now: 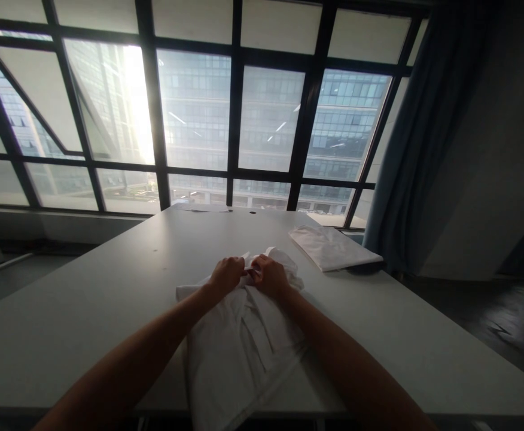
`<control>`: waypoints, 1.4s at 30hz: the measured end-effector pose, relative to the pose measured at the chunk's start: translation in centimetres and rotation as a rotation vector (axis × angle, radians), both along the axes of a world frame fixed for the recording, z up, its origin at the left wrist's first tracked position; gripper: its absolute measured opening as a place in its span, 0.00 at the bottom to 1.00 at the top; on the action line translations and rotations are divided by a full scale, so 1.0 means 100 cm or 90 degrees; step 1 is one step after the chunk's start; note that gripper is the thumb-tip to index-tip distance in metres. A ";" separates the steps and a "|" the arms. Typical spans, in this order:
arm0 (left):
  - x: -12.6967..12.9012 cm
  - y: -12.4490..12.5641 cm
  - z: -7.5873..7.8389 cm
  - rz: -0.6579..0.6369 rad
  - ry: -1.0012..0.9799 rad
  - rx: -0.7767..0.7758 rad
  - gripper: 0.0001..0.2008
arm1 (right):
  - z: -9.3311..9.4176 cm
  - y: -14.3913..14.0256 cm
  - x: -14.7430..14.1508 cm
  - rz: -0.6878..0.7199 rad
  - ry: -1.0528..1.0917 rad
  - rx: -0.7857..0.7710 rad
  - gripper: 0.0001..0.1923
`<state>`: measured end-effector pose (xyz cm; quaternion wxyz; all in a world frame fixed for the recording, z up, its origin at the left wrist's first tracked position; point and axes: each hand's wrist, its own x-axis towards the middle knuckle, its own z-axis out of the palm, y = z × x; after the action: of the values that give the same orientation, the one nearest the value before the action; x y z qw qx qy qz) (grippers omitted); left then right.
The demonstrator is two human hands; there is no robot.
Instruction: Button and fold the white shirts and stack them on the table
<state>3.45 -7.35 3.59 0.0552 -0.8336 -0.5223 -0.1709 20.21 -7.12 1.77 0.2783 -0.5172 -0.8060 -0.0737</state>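
A white shirt (239,347) lies on the grey table (87,299), running from the near edge toward the middle. My left hand (227,273) and my right hand (268,275) sit close together at the shirt's far end, near the collar. Both hands pinch the white fabric between fingers and thumb, knuckles up. What exactly lies between the fingertips is too small to tell.
A folded white cloth (334,246) lies at the table's far right, near the edge. Behind the table stands a large window with dark frames (235,120). A dark curtain (423,149) hangs at the right. Dark floor (504,323) lies to the right of the table.
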 end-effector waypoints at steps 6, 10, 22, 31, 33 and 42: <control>-0.014 0.007 -0.010 -0.035 -0.059 -0.110 0.08 | -0.008 -0.001 -0.006 0.071 -0.031 0.050 0.02; -0.018 0.014 -0.017 -0.076 -0.079 -0.144 0.08 | -0.012 0.001 -0.008 0.082 -0.043 0.090 0.01; -0.031 0.033 -0.031 -0.162 -0.445 -0.258 0.16 | -0.004 -0.013 -0.015 0.053 0.155 -0.053 0.06; -0.028 0.033 -0.032 -0.175 -0.433 -0.249 0.11 | -0.014 0.000 -0.015 0.166 0.338 -0.213 0.09; -0.025 0.029 -0.031 -0.164 -0.385 -0.190 0.10 | -0.017 0.004 -0.014 0.173 0.345 -0.223 0.09; -0.022 0.008 -0.022 -0.156 -0.159 -0.013 0.07 | -0.022 0.009 -0.013 0.125 0.370 -0.295 0.09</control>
<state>1.29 -6.59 1.44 -0.0403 -0.8638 -0.4212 -0.2735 18.88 -6.17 -0.44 0.3767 -0.4862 -0.7344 0.2871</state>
